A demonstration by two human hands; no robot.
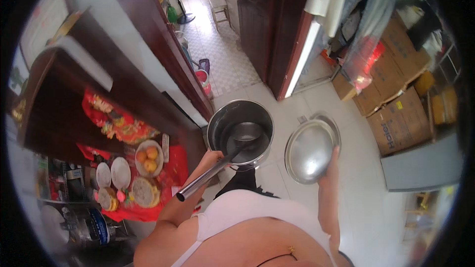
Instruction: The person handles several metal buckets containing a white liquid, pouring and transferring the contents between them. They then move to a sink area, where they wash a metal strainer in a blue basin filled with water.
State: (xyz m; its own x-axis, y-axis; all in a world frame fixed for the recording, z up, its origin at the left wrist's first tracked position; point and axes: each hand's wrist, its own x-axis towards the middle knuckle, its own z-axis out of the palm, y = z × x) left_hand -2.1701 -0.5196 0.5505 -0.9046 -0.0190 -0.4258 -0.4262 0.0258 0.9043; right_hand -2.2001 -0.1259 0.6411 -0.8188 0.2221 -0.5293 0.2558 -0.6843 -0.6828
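A deep stainless steel pot [212, 133] is held in front of my body, over the tiled floor. My left hand [212, 158] grips its near left edge; the exact hold is partly hidden by the wrist and a long handle. Inside the pot rests a metal ladle [246, 132], its tubular handle slanting out over the rim past my left forearm. My right hand [329, 168] holds a shiny oval-looking metal basin or lid [310, 152] by its right edge. Behind it shows part of a second round metal piece [334, 126], blurred.
On the left, a red-covered table [178, 163] bears a bowl of fruit [149, 157], plates and round cakes or tins. A dark door [256, 26] stands open ahead, with a fan [182, 7] and stool [221, 13] beyond. Cardboard boxes [400, 126] are stacked at right.
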